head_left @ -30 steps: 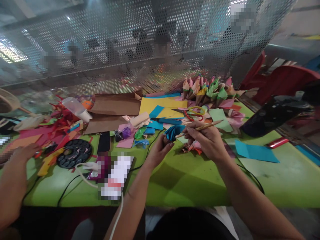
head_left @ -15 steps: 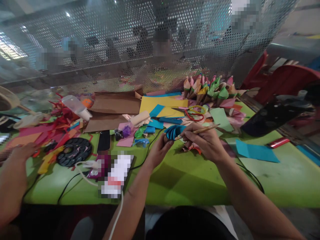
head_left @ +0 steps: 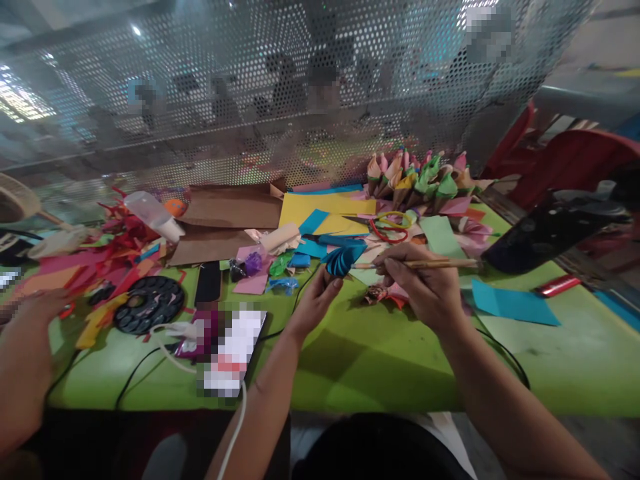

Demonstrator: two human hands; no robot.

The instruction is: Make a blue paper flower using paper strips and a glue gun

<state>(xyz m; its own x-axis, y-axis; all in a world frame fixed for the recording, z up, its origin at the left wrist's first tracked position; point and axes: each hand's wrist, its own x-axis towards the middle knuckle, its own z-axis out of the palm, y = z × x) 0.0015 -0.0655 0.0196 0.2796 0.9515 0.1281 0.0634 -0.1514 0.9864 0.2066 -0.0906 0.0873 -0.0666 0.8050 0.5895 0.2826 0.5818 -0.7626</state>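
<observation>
Pinched in my left hand [head_left: 320,297] is a blue pleated paper swirl [head_left: 344,257], its narrow tip pointing up to the right. My right hand [head_left: 417,280] grips a thin wooden stick [head_left: 440,263], held nearly level with one end close to the swirl. Whether that end touches the paper I cannot tell. Beneath the right hand lies a small heap of crumpled pink and orange paper [head_left: 393,295]. Behind both hands are blue-handled scissors or a similar tool [head_left: 343,241], partly covered, and a red-looped scissor handle [head_left: 387,232].
Paper cones [head_left: 417,183] stand bunched at the back right, near a dark bottle [head_left: 540,230]. To the left are a phone [head_left: 209,283], a round black palette [head_left: 149,304], a yellow glue gun [head_left: 100,321] and another person's arm [head_left: 25,360]. Cables cross the green table [head_left: 370,373].
My right hand has drawn slightly right, away from the swirl, and the stick now lies more level. The blue swirl has turned, its pointed tip now showing up and right.
</observation>
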